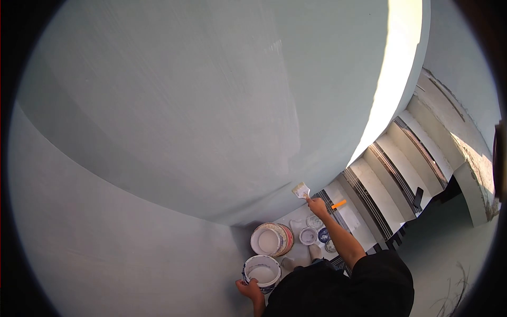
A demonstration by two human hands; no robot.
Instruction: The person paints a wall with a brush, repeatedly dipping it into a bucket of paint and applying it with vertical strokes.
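View from above, looking down a pale blue-green wall (174,116) that fills most of the frame. The right hand (317,205), at centre right, is closed around the handle of a flat brush (301,190); the bristles touch the wall near its lower edge. The left hand (248,289), at the bottom centre, curls its fingers over the rim of a bucket (262,271) that holds white paint and sits just left of the person's dark sleeve. A second bucket (269,240), also open, stands just above it in the frame. Several small tins (308,235) and loose lids lie close together between the buckets and the outstretched arm. An orange tool (338,204) lies just right of the brush hand, at the foot of the stairs (391,174) that climb toward the upper right.

Likely hazards, as a judgement: the held bucket is gripped at one side of its rim only, so a tilt could slop paint over the edge. The forearm passes directly above the open tins, and a drip from the brush or a dropped elbow could foul or upset them. Crowded containers near the feet invite a knock.
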